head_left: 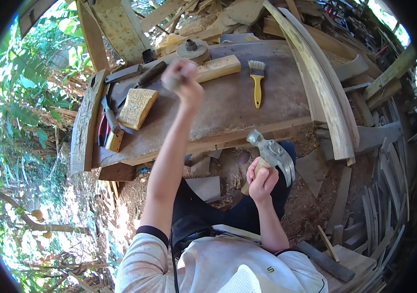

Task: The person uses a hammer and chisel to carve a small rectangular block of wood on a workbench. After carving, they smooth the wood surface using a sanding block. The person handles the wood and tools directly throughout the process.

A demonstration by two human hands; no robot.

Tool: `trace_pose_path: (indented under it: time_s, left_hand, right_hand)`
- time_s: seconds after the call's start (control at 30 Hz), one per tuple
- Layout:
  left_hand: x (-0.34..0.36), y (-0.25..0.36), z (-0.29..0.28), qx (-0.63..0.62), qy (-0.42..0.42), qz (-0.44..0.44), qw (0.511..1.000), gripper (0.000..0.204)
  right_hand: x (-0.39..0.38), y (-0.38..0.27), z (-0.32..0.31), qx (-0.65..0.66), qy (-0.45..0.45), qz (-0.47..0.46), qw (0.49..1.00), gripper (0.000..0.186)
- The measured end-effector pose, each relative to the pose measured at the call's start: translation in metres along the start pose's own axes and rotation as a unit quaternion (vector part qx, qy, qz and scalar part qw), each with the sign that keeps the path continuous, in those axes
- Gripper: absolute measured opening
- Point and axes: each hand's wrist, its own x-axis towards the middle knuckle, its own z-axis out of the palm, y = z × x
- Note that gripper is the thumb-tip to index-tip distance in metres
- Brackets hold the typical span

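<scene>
In my right hand point(261, 181) is a claw hammer point(271, 150), gripped by its wooden handle and raised in front of the bench's near edge. My left hand point(184, 80) is stretched over the far part of the bench. Motion blurs it, but its fingers look closed round something greyish that I cannot make out. Behind that hand lies a long pale wooden block point(218, 68). A dark-handled tool point(150, 74) rests just left of it. Nearer me is a squarish wooden block point(139, 108) with a rough, marked face. A yellow-handled paintbrush point(257, 84) lies to the right.
The workbench point(228, 110) carries red-handled pliers point(103, 129), a wooden-handled tool point(112, 121) and a small wood piece point(114, 141) at its left end. A round block with a nut point(192, 49) stands at the back. Long curved planks point(316, 78) lean across the right end.
</scene>
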Motion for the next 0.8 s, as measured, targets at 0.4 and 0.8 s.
trace_pose_path:
  time_s: [0.4,0.8]
  left_hand:
    - [0.063,0.018,-0.026,-0.110,-0.061,-0.120,0.985,0.022]
    - [-0.009,0.013,-0.027,0.029,-0.214,0.066,0.974,0.020]
  right_hand:
    - [-0.019,0.003,-0.005,0.031,0.022,0.058,0.998,0.046]
    - [-0.023,0.004,-0.006,0.074,0.035,0.092,0.992,0.042]
